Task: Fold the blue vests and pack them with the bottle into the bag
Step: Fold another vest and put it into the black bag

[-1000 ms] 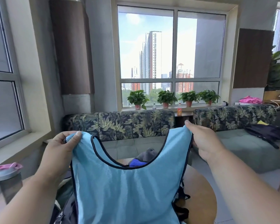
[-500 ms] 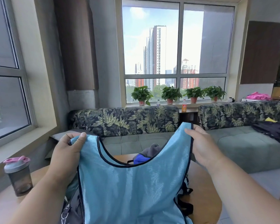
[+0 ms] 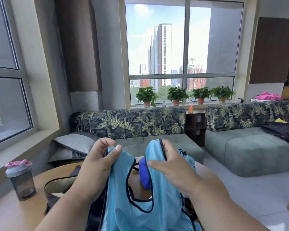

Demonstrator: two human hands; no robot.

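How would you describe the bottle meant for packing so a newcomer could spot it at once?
Start at the round wooden table in the foreground and follow it to its left side, below the side window. There stands the shaker bottle, upright and apart from both hands. Its smoky translucent body, grey lid and pink flip cap set it apart from the small drink bottles on the far windowsill.

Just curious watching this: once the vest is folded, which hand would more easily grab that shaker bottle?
Probably the left hand: the shaker bottle stands on the table's left side. Both hands, including the right hand, grip the light blue vest now.
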